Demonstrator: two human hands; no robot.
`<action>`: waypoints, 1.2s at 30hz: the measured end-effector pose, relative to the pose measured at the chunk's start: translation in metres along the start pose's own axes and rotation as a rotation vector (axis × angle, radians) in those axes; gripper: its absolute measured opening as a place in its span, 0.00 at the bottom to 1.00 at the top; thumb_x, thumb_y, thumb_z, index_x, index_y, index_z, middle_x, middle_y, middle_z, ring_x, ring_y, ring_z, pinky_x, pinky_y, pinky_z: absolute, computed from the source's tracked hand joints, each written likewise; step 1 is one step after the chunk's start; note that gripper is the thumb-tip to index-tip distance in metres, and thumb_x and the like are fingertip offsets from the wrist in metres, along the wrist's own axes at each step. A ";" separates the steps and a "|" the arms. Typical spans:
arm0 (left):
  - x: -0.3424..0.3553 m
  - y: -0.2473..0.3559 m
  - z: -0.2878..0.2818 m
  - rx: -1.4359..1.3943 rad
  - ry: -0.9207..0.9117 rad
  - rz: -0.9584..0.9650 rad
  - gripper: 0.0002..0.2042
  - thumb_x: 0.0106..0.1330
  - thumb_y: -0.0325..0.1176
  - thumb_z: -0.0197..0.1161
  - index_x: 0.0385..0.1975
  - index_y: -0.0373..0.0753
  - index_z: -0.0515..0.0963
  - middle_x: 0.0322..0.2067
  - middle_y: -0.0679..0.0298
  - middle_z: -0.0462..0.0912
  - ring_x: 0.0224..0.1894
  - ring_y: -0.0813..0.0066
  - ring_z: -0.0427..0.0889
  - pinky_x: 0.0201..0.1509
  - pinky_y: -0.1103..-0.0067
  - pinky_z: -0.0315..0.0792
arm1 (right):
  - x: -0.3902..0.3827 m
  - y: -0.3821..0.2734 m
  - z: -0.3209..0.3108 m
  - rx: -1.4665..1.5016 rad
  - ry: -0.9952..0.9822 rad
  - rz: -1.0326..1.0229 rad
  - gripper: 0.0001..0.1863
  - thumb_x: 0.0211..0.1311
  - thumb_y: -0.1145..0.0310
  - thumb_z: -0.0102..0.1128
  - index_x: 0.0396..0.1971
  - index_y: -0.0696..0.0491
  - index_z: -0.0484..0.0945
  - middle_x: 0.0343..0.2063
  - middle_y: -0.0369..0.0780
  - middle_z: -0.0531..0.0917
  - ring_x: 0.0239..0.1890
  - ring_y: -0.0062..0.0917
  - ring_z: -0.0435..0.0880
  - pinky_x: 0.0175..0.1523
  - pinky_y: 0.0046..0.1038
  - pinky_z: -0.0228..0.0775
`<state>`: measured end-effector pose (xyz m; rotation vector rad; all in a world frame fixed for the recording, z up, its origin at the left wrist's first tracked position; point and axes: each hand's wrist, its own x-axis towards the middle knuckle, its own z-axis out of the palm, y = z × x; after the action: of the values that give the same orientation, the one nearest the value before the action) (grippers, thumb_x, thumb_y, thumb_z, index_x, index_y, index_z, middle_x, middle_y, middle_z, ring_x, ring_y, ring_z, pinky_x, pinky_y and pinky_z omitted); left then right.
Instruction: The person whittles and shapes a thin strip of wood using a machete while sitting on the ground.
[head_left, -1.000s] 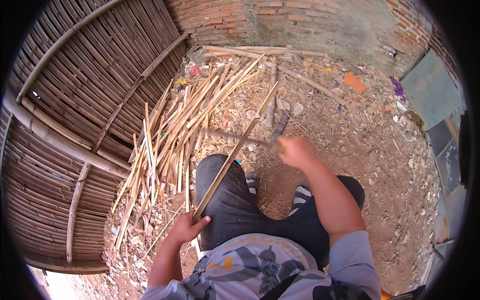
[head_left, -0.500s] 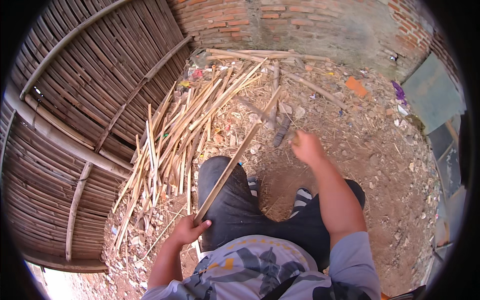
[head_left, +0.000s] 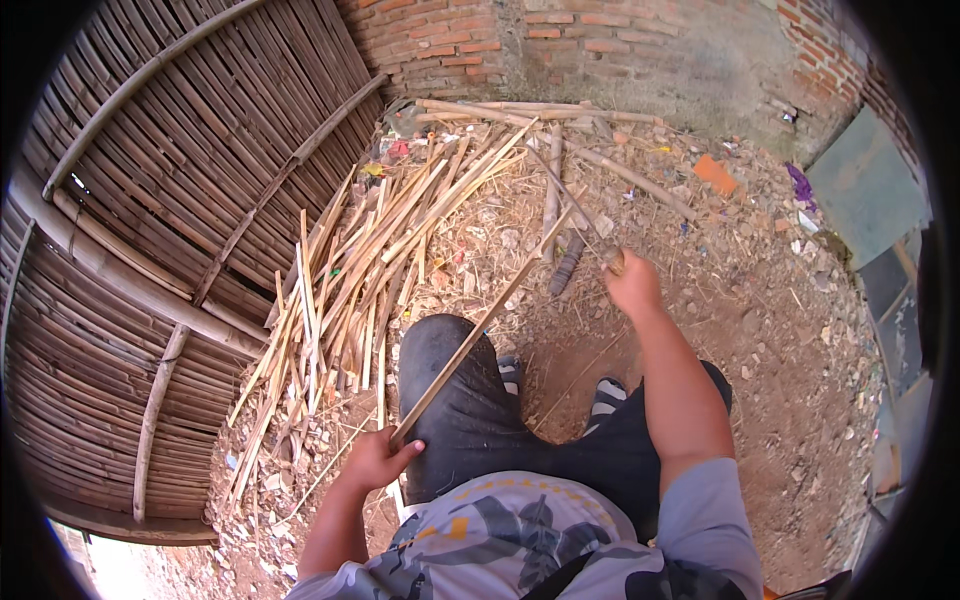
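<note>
Beside my left knee, my left hand (head_left: 374,460) is wrapped round the lower end of a long split bamboo strip (head_left: 472,342). The strip slants up and to the right across my thigh, its far end near a wooden post piece on the ground. My right hand (head_left: 633,284) grips the handle of a machete (head_left: 580,215), out in front of my right knee. Its thin dark blade points up and to the left, passing close to the strip's far end; I cannot tell whether they touch.
A heap of split bamboo strips (head_left: 365,260) lies to the left, beside a bamboo slat wall (head_left: 200,130). Bamboo poles (head_left: 625,178) rest before the brick wall (head_left: 600,45). A dark ridged object (head_left: 566,266) lies ahead of my feet. Grey panels (head_left: 868,185) lean at the right.
My right hand has shifted slightly right and up, and the machete blade, blurred before, now shows clearly. The bamboo strip's far end has swung a little to the right.
</note>
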<state>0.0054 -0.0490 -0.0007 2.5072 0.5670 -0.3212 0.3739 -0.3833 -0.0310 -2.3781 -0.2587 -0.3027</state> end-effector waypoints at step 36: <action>0.005 0.012 -0.006 0.099 -0.002 0.034 0.28 0.62 0.60 0.69 0.28 0.34 0.78 0.21 0.53 0.81 0.27 0.52 0.84 0.34 0.63 0.77 | -0.002 -0.008 -0.006 -0.064 -0.287 -0.083 0.10 0.59 0.64 0.68 0.35 0.53 0.82 0.29 0.47 0.86 0.34 0.42 0.87 0.41 0.41 0.79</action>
<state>0.0163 -0.0535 0.0080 2.6085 0.5193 -0.3463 0.3686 -0.3823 -0.0222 -2.4750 -0.4881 -0.0053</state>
